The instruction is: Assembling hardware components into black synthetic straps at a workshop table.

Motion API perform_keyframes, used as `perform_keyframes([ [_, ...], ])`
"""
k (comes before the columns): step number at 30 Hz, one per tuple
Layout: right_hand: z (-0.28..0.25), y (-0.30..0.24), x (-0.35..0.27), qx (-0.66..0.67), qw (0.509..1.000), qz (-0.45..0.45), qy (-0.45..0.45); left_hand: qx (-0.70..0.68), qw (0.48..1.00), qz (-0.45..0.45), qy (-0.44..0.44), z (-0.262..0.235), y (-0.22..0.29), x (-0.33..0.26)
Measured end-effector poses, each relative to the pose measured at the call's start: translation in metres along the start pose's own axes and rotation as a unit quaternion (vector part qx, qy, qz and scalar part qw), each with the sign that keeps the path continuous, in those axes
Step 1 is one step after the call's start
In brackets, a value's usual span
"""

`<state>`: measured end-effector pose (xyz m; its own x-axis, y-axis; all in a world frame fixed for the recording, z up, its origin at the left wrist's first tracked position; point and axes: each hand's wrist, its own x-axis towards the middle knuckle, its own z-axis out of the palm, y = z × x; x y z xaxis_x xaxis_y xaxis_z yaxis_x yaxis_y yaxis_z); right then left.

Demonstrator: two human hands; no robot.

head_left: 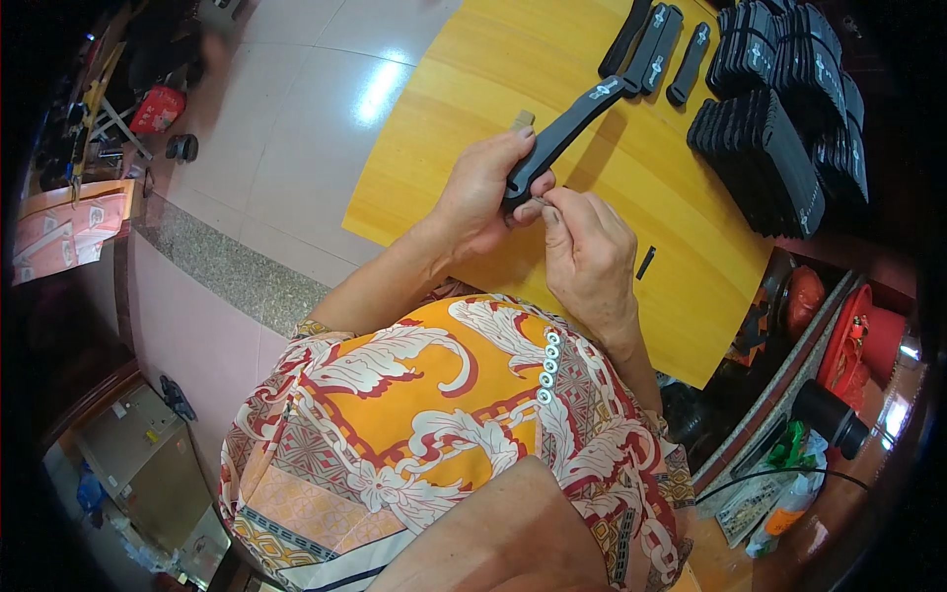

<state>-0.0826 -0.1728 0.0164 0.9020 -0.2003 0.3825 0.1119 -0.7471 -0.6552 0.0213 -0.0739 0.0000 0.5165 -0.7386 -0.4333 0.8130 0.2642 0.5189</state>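
Observation:
A long dark-grey and black strap (570,133) with a white mark near its far end slants up and to the right over the table. My left hand (481,187) is closed around its near end, the thumb lying on top. Close beside that end, my right hand (595,252) is closed in a pinch, thumb and forefinger together at the strap's edge. Something thin and small seems to sit at those fingertips, too small to name. A short black strip (646,262) lies on the table just right of my right hand.
The yellow wooden table (444,128) has several similar loose straps (655,49) at its far edge. Stacks of black straps (755,158) stand at the far right. A small tan block (523,119) lies beyond my left hand. Red containers (858,345) and a black cylinder (831,419) are at right.

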Motion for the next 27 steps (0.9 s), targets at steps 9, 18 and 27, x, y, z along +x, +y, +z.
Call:
perform_keyframes([
  [9, 0.003, -0.009, 0.000, -0.040, 0.999, 0.015, 0.021, 0.035, 0.999, 0.029, 0.008, 0.002, -0.001, 0.000],
  [18, 0.007, -0.006, -0.002, 0.030, 0.997, 0.063, 0.027, 0.043, 0.998, 0.035, 0.005, 0.003, 0.000, 0.000],
  [27, 0.009, -0.005, -0.003, 0.035, 0.998, 0.054, 0.029, 0.032, 0.999, 0.028, 0.004, 0.003, -0.001, 0.001],
])
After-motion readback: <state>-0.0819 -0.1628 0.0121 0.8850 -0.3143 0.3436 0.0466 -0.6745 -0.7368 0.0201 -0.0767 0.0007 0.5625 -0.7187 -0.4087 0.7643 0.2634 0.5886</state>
